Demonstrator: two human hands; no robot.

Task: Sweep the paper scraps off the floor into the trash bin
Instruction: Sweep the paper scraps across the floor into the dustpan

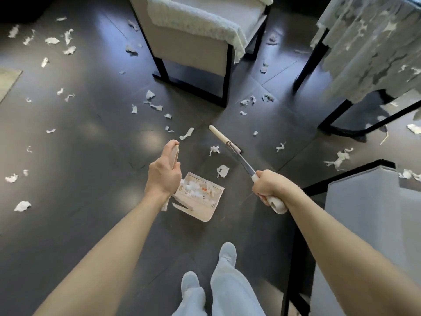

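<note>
Right grip round broom, scraps beyond

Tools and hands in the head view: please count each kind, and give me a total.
Dustpan: 1
Broom: 1
Hands: 2, the left hand gripping the dustpan handle, the right hand gripping the broom
Total: 4

The dark tiled floor is carrying torn white paper scraps, scattered across the left, centre and right of the frame. A cream dustpan is sitting at centre with scraps in it. An armchair is standing at upper centre, and a pale rug corner is lying at the left edge.
</note>
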